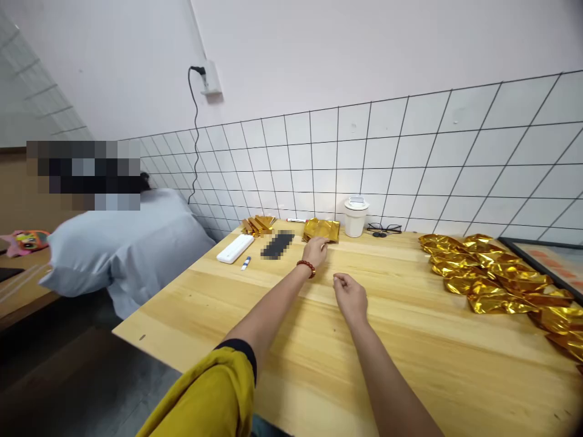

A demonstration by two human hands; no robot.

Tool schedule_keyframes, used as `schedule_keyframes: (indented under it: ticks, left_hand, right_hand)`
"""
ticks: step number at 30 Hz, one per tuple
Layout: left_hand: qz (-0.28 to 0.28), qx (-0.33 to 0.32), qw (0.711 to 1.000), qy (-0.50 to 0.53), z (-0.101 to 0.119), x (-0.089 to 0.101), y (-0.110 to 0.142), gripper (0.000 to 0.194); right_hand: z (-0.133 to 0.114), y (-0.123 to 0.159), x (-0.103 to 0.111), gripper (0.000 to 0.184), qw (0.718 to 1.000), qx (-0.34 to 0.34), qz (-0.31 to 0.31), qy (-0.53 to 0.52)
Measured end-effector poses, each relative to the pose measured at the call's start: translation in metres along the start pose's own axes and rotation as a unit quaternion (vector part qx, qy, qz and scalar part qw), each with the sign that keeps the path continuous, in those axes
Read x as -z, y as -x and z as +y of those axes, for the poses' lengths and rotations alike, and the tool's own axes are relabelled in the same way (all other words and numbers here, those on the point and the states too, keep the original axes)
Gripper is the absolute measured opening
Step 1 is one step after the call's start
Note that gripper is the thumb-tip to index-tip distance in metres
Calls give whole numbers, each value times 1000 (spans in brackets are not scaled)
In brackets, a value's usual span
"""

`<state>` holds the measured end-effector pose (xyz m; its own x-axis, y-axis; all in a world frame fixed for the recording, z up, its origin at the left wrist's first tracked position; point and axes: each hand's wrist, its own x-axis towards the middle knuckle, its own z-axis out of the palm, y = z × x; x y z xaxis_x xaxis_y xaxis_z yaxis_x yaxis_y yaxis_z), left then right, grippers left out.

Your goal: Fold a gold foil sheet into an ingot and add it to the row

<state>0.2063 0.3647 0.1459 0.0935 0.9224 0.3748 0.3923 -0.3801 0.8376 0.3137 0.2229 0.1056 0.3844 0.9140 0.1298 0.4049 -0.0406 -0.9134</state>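
Note:
My left hand (315, 252), with a red bead bracelet (306, 268) at the wrist, reaches to the front edge of a flat stack of gold foil sheets (321, 229). Its fingers are bent and pinched at that edge. Nearer to me, my right hand (351, 297) hovers low over the wooden table (291, 340), apart from the stack. Its fingers are curled in against the thumb, and nothing shows between them. On the far right lie several twisted gold foil pieces (496, 273) in rows.
Left of the stack are folded gold strips (259, 225), a marker (297, 220), a dark phone (277, 244), a white case (235, 249) and a small blue-white item (246, 263). A lidded white cup (356, 217) and glasses (384, 229) stand behind. Another person (136, 243) leans at the left.

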Motion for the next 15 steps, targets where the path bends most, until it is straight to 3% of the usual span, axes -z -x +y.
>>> schedule_keyframes:
  ticks: [3, 7, 15]
  left_hand:
    - [-68, -68, 980, -174, 1, -17, -19, 44]
    - [-83, -30, 970, -227, -7, -30, -41, 59]
    - [-96, 73, 972, -199, -27, -29, -55, 14]
  right_hand:
    - [-4, 4, 1, 36, 999, 2, -14, 43]
    - [-6, 5, 0, 36, 998, -1, -21, 67]
    - [-7, 4, 0, 34, 996, -18, -30, 76]
